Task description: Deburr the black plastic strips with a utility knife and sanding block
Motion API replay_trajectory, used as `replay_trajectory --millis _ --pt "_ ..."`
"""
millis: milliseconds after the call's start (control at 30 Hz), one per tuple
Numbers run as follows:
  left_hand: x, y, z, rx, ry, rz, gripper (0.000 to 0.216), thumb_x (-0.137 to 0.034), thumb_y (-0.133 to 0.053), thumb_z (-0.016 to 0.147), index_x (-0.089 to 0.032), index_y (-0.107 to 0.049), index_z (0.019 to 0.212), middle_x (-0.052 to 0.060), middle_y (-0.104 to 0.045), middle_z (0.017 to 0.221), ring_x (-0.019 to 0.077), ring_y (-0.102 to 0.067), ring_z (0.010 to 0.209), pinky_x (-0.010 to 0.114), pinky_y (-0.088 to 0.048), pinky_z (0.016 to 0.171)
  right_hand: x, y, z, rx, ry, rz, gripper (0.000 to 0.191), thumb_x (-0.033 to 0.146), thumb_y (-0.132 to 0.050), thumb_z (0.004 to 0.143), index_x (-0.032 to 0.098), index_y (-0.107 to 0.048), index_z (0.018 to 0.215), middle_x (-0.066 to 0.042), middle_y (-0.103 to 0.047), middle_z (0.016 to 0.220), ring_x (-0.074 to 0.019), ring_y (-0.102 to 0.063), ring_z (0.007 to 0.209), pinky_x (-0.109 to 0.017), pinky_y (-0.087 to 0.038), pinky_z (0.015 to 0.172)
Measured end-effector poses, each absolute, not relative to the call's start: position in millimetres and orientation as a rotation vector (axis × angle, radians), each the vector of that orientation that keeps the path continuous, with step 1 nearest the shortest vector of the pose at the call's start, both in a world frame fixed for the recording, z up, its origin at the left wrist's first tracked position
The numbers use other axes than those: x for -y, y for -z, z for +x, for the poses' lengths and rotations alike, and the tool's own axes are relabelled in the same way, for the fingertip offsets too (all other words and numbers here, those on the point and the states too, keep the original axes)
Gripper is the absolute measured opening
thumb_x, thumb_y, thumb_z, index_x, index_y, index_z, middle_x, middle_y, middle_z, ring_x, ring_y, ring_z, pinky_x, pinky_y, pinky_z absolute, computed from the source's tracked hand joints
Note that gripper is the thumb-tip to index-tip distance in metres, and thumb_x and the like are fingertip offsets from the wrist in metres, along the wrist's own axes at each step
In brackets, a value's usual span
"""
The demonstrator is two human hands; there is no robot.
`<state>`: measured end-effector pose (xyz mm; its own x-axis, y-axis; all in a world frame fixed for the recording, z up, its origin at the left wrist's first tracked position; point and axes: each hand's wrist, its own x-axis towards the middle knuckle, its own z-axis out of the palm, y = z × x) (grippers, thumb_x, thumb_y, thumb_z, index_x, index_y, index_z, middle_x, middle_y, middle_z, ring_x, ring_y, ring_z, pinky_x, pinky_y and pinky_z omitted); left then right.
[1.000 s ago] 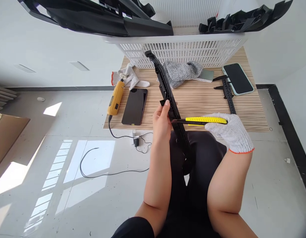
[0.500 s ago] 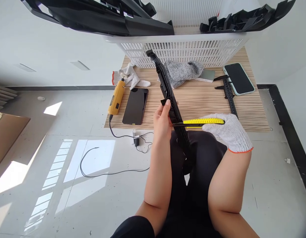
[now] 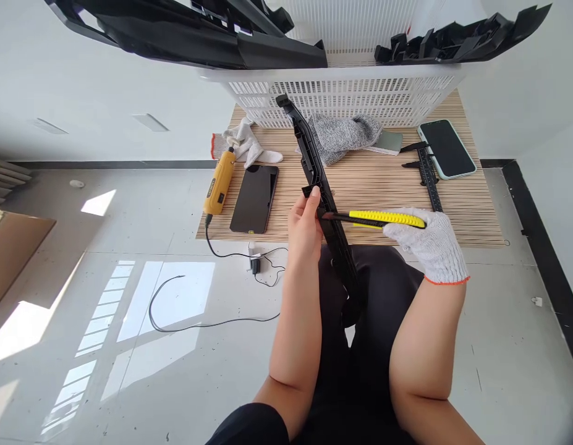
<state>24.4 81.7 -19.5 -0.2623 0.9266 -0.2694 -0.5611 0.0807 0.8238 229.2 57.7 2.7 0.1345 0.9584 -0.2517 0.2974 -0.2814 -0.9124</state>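
A long black plastic trim part point(image 3: 331, 228) slants from above the table down between my knees. My bare left hand point(image 3: 306, 219) is closed around its middle, the thumb pressed on top near a small tab. In a white knitted glove with an orange cuff, my right hand point(image 3: 423, 238) grips a yellow and black utility knife point(image 3: 383, 217). The knife's dark blade end points left and lies over the trim part, close to my left fingers; whether it touches the plastic I cannot tell.
On the slatted table point(image 3: 374, 185) lie a yellow rotary tool point(image 3: 220, 182), a dark phone point(image 3: 254, 199), a white glove point(image 3: 249, 142), grey cloth point(image 3: 344, 137), calipers point(image 3: 428, 176) and a pale-cased phone point(image 3: 447, 148). Behind stands a white basket point(image 3: 346, 93) holding black parts point(image 3: 277, 49).
My right hand and the utility knife have moved slightly up along the trim part, and the knife now tilts down to the right. My left hand and the part stay nearly still.
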Motion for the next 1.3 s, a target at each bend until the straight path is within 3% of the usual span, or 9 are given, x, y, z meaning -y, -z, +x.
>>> replay_trajectory --millis 300,433,567,900,1133,1300 --pt "-81.2 19.0 24.5 -1.061 -1.533 0.452 0.031 -0.044 -0.080 0.075 -0.017 -0.072 0.087 0.004 -0.076 0.090 0.0143 -0.071 0.081 0.023 -0.052 0.071 -57.3 -3.1 231.0 1.228 -1.163 -1.640 0.027 0.034 -0.085 0.065 0.023 -0.080 0.090 0.002 -0.057 0.053 -0.0091 -0.044 0.042 -0.022 -0.038 0.036" --pt "-81.3 18.9 25.0 -1.069 -1.526 0.454 0.031 -0.044 -0.080 0.074 -0.017 -0.071 0.086 0.004 -0.075 0.089 0.0149 -0.071 0.082 0.023 -0.053 0.071 -56.9 -2.8 230.8 1.332 -1.175 -1.635 0.030 0.033 -0.087 0.063 0.023 -0.081 0.090 -0.001 -0.065 0.063 -0.0097 -0.049 0.047 -0.022 -0.041 0.039" --pt "-80.9 19.0 24.8 -1.076 -1.529 0.474 0.032 -0.046 -0.080 0.074 -0.017 -0.071 0.086 0.005 -0.075 0.089 0.0157 -0.072 0.085 0.023 -0.053 0.072 -57.1 -4.4 230.6 1.250 -1.151 -1.672 0.029 0.036 -0.084 0.066 0.024 -0.080 0.092 0.002 -0.057 0.055 -0.0093 -0.045 0.044 -0.021 -0.038 0.037" --pt "-80.8 19.6 25.3 -1.087 -1.509 0.459 0.033 -0.047 -0.081 0.073 -0.018 -0.071 0.084 0.004 -0.074 0.088 0.0136 -0.070 0.078 0.023 -0.052 0.069 -56.6 -5.2 231.8 1.312 -1.169 -1.688 0.034 0.038 -0.086 0.063 0.024 -0.080 0.093 -0.001 -0.065 0.066 -0.0118 -0.052 0.052 -0.024 -0.043 0.043" --pt "-80.4 18.4 26.1 -1.090 -1.528 0.460 0.033 -0.049 -0.077 0.078 -0.018 -0.072 0.088 0.004 -0.074 0.090 0.0136 -0.069 0.081 0.022 -0.052 0.071 -55.7 -8.1 229.0 1.294 -1.192 -1.656 0.030 0.034 -0.084 0.063 0.022 -0.079 0.090 0.002 -0.060 0.059 -0.0104 -0.048 0.049 -0.023 -0.041 0.042" --pt "-79.9 16.5 26.8 -1.091 -1.603 0.421 0.038 -0.057 -0.068 0.084 -0.022 -0.070 0.101 0.000 -0.066 0.079 0.0081 -0.061 0.062 0.020 -0.048 0.058 -54.4 -4.9 228.4 0.983 -1.081 -1.496 0.015 0.023 -0.076 0.068 0.017 -0.074 0.081 0.004 -0.049 0.047 -0.0086 -0.039 0.044 -0.024 -0.031 0.039"
